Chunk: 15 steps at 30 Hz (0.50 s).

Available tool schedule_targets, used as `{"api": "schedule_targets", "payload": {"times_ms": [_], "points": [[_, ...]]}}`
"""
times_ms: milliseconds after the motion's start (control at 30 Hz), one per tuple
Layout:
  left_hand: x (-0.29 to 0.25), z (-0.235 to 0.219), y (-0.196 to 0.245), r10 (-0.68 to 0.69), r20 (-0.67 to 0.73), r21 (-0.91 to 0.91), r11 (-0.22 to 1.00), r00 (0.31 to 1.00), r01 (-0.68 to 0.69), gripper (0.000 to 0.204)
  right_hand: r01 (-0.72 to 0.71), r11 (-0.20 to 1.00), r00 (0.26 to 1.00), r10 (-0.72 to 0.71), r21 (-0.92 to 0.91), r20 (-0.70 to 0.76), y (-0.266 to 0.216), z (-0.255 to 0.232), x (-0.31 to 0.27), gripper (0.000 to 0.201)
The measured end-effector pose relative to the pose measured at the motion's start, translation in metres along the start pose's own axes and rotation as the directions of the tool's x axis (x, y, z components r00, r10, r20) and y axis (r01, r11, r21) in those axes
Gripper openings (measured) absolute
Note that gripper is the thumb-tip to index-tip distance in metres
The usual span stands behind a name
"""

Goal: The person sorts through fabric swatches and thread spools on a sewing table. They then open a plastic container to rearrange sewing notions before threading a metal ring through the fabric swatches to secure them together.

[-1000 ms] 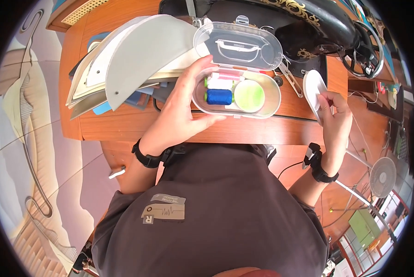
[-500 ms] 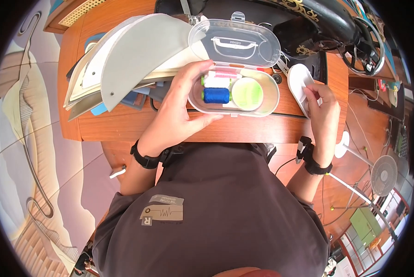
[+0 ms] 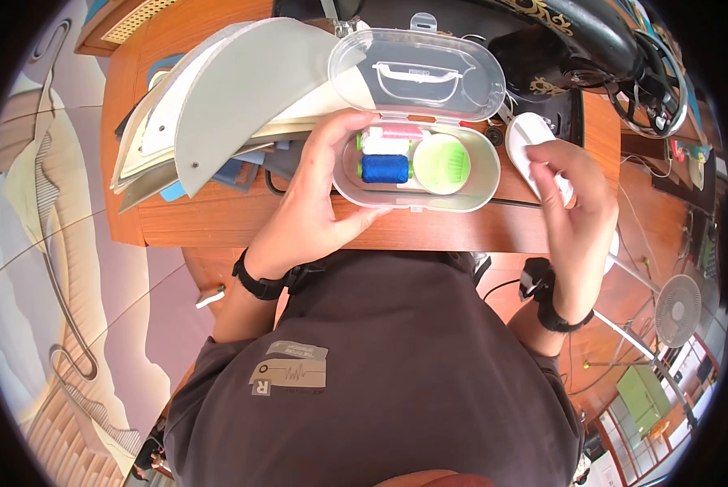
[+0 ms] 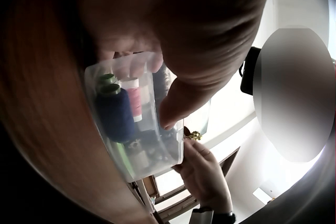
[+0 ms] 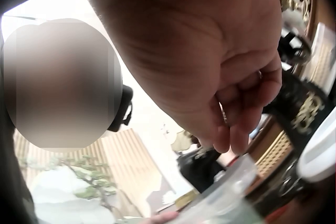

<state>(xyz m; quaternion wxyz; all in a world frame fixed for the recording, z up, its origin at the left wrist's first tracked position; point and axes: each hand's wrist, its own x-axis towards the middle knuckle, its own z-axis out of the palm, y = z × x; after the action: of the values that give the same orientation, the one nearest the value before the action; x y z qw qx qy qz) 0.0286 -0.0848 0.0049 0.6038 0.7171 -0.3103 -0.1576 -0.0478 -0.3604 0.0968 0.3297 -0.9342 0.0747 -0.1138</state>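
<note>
My left hand [image 3: 319,183] grips the left end of a clear plastic sewing box [image 3: 484,188], thumb along the near side and fingers round the back. Its transparent lid [image 3: 416,81] with a white handle is folded back. Inside lie a blue thread spool [image 3: 385,169], a white spool [image 3: 386,144], a pink spool [image 3: 400,131] and a round green disc [image 3: 442,165] with fine stripes. On the right a white oval tray [image 3: 528,130] lies on the table. My right hand [image 3: 579,191] hovers over its near end, fingers loosely bent. The right wrist view shows the white tray [image 5: 320,153] apart from the fingertips.
A stack of grey and cream curved sheets [image 3: 242,97] stands left of the box. Behind lies a black sewing machine [image 3: 558,49] with gold decoration and a handwheel [image 3: 668,105]. The wooden table's front edge [image 3: 429,237] runs close to my body. A fan [image 3: 677,312] stands at the right.
My right hand has brought the white tray left onto the table and let go, and its fingers have come off it. My left hand keeps its hold on the box.
</note>
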Motion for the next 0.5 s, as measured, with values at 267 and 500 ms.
{"api": "schedule_targets", "payload": {"times_ms": [267,500], "points": [[0.000,0.003,0.005,0.069,0.025,0.072,0.995,0.997,-0.071,0.093,0.438,0.894,0.852,-0.380,-0.094,0.359,-0.047,0.044,0.005,0.039],[0.003,0.003,0.010,0.160,-0.022,0.147,0.977,0.987,-0.155,0.085,0.413,0.908,0.859,-0.365,-0.065,0.360,-0.044,0.043,0.005,0.021]]}}
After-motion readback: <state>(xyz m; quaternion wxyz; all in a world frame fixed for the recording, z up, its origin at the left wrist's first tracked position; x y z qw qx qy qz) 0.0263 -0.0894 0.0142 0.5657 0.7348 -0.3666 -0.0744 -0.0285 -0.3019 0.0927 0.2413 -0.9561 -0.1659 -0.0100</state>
